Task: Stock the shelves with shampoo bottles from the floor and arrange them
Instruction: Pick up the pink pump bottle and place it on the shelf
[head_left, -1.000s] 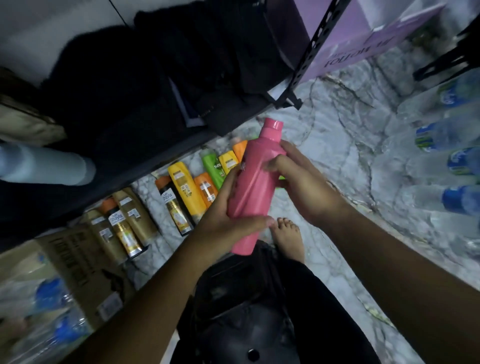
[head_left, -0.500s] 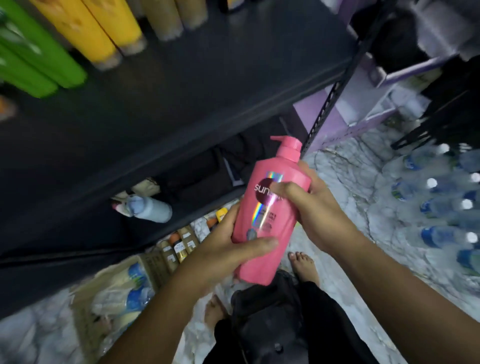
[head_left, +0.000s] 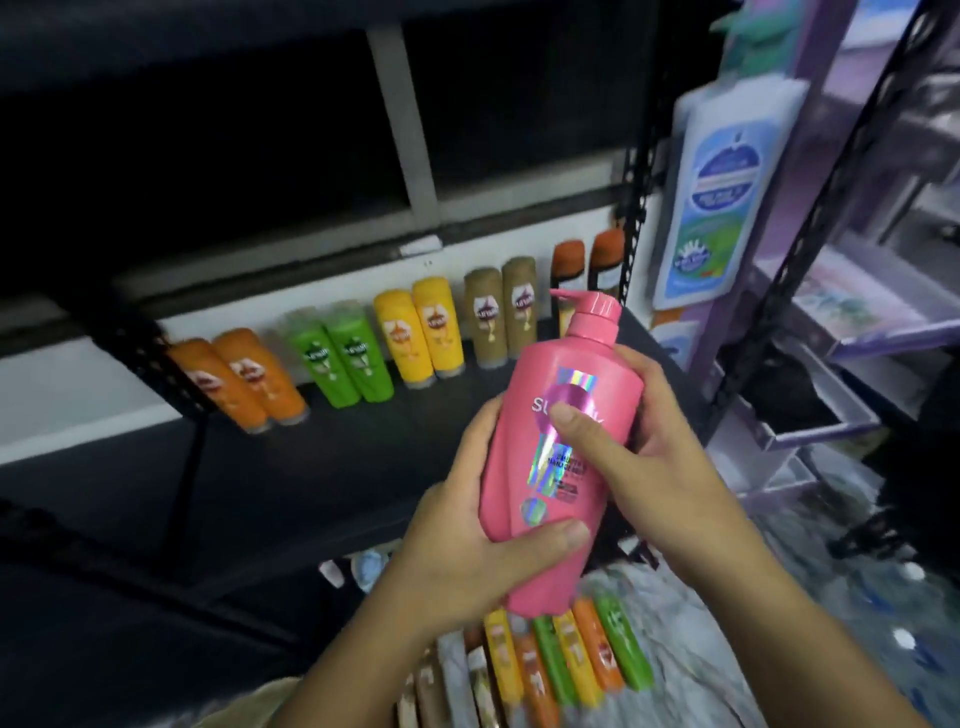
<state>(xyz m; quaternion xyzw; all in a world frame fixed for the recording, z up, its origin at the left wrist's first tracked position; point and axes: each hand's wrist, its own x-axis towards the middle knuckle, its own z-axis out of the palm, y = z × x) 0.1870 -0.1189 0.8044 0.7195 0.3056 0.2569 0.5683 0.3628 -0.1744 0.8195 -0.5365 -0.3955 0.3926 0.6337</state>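
Dark shelf board (head_left: 322, 467) on a black slotted rack, dim light, pale wall behind; the view is blurred. Along the board's back edge stand pairs: orange tubes (head_left: 244, 379), green tubes (head_left: 343, 364), yellow tubes (head_left: 421, 332), tan tubes (head_left: 501, 312), then two orange-capped bottles (head_left: 587, 265) by the right post.

Step in hand, as we judge it: shelving the pink pump bottle (head_left: 571, 374). It is in the air in front of the shelf, slightly tilted, label toward us, nozzle pointing left. Both hands are closed around it. The left hand (head_left: 467, 551) wraps the lower body, thumb across the front. The right hand (head_left: 660, 467) holds the middle, thumb on the label.

To do it well, we would set the base flat on the bare front of the board, apart from the row (a tall bottle nudging one tube could topple its neighbours). Keep the label forward and let go only once it stands.

Below, loose tubes (head_left: 566, 660) lie side by side on the marbled floor (head_left: 779, 597), not yet shelved. At right, a white pouch (head_left: 727, 171) hangs beside a purple rack (head_left: 872, 332).
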